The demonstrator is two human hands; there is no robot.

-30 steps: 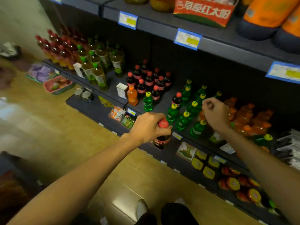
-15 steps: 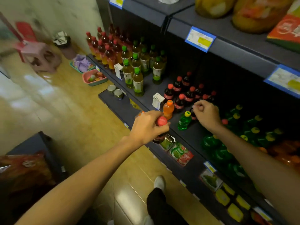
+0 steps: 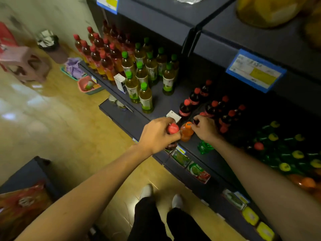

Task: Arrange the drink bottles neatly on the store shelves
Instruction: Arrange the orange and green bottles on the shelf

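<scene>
The cola bottle (image 3: 172, 130) with the red cap is being gripped round its neck by the left hand (image 3: 159, 134), now carried leftward to the shelf (image 3: 166, 103) front, just beside the orange bottle (image 3: 186, 132). The right hand (image 3: 205, 129) is being curled round that orange cap (a swap seems likely). Farther back, the price tag (image 3: 255, 71) is being blurred beyond reading.

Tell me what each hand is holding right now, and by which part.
The left hand grips a red-capped dark soda bottle around its neck. The right hand pinches the top of another dark bottle beside the orange bottle.
</scene>
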